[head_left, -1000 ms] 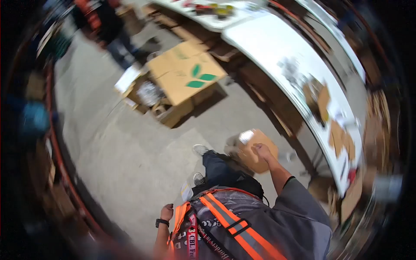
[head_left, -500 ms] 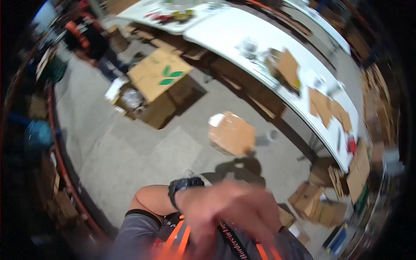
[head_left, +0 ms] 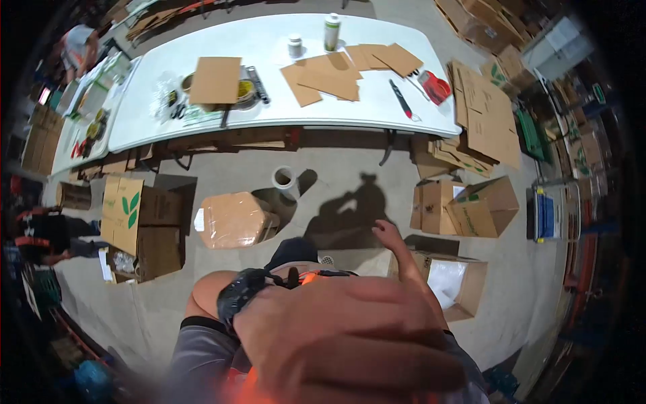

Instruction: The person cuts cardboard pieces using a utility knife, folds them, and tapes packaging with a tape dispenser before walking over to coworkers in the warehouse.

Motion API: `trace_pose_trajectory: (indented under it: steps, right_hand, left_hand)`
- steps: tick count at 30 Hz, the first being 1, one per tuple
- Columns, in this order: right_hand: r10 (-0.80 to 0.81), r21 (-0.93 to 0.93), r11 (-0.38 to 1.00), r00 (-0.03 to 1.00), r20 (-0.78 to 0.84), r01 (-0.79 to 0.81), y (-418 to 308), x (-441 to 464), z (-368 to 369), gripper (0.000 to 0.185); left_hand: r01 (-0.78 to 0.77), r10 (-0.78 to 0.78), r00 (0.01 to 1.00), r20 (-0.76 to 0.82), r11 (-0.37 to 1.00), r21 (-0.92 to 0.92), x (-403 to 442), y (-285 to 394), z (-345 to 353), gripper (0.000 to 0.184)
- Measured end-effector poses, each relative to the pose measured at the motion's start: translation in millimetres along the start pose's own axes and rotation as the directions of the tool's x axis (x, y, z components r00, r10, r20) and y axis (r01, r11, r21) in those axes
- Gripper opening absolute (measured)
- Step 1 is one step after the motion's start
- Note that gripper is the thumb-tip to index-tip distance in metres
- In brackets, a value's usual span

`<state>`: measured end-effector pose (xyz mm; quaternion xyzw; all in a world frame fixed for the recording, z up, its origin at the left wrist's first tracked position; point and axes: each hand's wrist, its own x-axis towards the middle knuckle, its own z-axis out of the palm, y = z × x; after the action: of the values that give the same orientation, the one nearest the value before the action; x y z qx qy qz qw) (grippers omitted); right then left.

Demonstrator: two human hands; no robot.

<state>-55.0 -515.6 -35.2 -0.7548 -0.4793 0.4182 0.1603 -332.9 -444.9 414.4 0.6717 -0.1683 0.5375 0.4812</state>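
- Step, as judged: a pause between handling; the left hand [head_left: 350, 337] is up in the foreground, its grip impossible to tell.
- The right hand [head_left: 387, 232] shows nothing held; finger spread unclear.
- The wrapped carton [head_left: 232, 219] sits on the floor [head_left: 124, 316], off the near edge of the table [head_left: 397, 40]; lifting it would call for 2 lowered hands.

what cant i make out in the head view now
Head view: left hand, blurred by closeness.
Head view: orange vest, mostly hidden by that hand.
Head view: tall bottle, label too small to read.
Head view: anything directly under the square cardboard sheet, which covers it.
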Motion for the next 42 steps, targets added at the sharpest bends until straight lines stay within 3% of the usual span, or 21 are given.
trace_pose_trajectory:
  steps: [9,11,12,15,16,18,19,20,21,22,23,24,25,27,29,32,35,36,37,39,42]
  right_hand:
    - [-0.197,-0.023,0.980,0.980,0.032,0.198,-78.4,114.9,-57.6,0.046]
    - [-0.190,-0.049,0.981,0.982,0.014,0.190,-92.8,161.3,-70.9,0.046]
    - [-0.217,-0.068,0.974,0.976,0.018,0.218,-100.1,183.3,-77.4,0.046]
    - [-0.355,-0.196,0.917,0.935,-0.007,0.347,-161.3,241.4,-100.5,0.046]
    - [-0.412,-0.243,0.887,0.911,-0.032,0.392,-184.2,260.7,-104.8,0.044]
    - [-0.447,-0.341,0.850,0.893,-0.061,0.402,-213.8,303.6,-104.4,0.046]
    - [-0.420,-0.362,0.855,0.905,-0.066,0.371,-234.1,318.1,-104.7,0.046]
    - [-0.403,-0.386,0.855,0.913,-0.072,0.347,-253.0,334.7,-106.4,0.047]
    - [-0.431,-0.427,0.831,0.897,-0.092,0.355,-261.4,353.0,-103.6,0.051]
    - [-0.460,-0.471,0.805,0.881,-0.109,0.362,-267.6,371.5,-100.1,0.055]
    - [-0.389,-0.623,0.736,0.919,-0.069,0.265,-253.0,405.7,-78.3,0.065]
    - [-0.429,-0.601,0.740,0.900,-0.075,0.302,-268.0,405.9,-90.0,0.069]
    - [-0.466,-0.577,0.742,0.881,-0.078,0.341,-283.5,400.4,-102.1,0.072]
    - [-0.487,-0.573,0.738,0.870,-0.084,0.357,-282.8,406.9,-102.7,0.072]
    - [-0.523,-0.555,0.735,0.847,-0.097,0.390,-272.9,415.8,-105.0,0.073]
    - [-0.507,-0.517,0.755,0.859,-0.072,0.402,-267.9,414.1,-120.3,0.073]
    - [-0.308,-0.436,0.878,0.931,-0.198,0.197,-269.2,414.9,-137.3,0.076]
    - [-0.338,-0.377,0.896,0.911,-0.235,0.234,-266.6,412.6,-141.0,0.079]
    - [-0.339,-0.377,0.895,0.914,-0.224,0.239,-267.4,413.0,-139.8,0.079]
    - [-0.549,-0.228,0.832,0.810,-0.205,0.506,-274.2,416.6,-137.6,0.081]
    - [-0.529,-0.075,0.844,0.847,0.049,0.532,-296.5,411.3,-120.5,0.086]
  left_hand:
    - [0.141,-0.142,0.990,0.012,0.956,-0.258,54.7,-130.1,-111.6,0.035]
    - [0.029,-0.008,0.999,0.037,0.780,-0.625,61.9,-185.4,-140.9,0.043]
    - [0.069,-0.171,0.984,-0.056,0.645,-0.761,42.9,-181.4,-126.0,0.045]
    - [-0.077,-0.223,0.948,-0.226,0.526,-0.847,71.7,-208.6,-156.4,0.044]
    - [0.006,-0.020,1.000,-0.007,0.584,-0.812,64.4,-241.2,-180.4,0.041]
    - [-0.099,0.053,0.994,-0.094,0.796,-0.598,71.5,-273.5,-213.4,0.054]
    - [-0.079,0.033,0.996,-0.088,0.793,-0.605,64.9,-283.9,-232.4,0.054]
    - [0.265,-0.269,0.962,0.041,0.891,-0.370,52.3,-294.7,-252.0,0.031]
    - [0.564,-0.560,0.825,0.076,0.822,-0.074,41.7,-311.8,-265.0,0.009]
    - [0.608,-0.610,0.789,-0.079,0.754,0.251,35.0,-343.5,-272.1,0.015]
    - [0.824,-0.775,0.566,-0.281,0.529,0.204,-10.4,-380.5,-282.3,0.035]
    - [0.813,-0.616,0.562,-0.552,0.533,0.233,-65.7,-428.3,-292.2,0.035]
    - [0.930,-0.621,0.338,-0.707,0.334,0.152,-114.3,-455.6,-309.1,0.040]
    - [0.924,-0.417,0.332,-0.846,-0.038,0.381,-180.4,-475.2,-328.3,0.049]
    - [0.848,-0.353,0.387,-0.852,-0.225,0.479,-216.5,-484.7,-328.1,0.062]
    - [0.809,-0.352,0.318,-0.880,-0.383,0.445,-223.8,-494.3,-320.0,0.077]
    - [0.837,-0.300,0.171,-0.938,-0.458,0.300,-200.1,-503.0,-312.3,0.090]
    - [0.831,-0.295,0.110,-0.949,-0.497,0.251,-192.7,-504.9,-309.9,0.093]
    - [0.825,-0.292,0.105,-0.951,-0.508,0.247,-195.3,-507.9,-310.1,0.096]
    - [0.826,-0.283,0.133,-0.950,-0.498,0.264,-205.6,-511.7,-313.9,0.094]
    - [0.800,-0.341,0.178,-0.923,-0.496,0.338,-218.0,-497.0,-322.6,0.081]
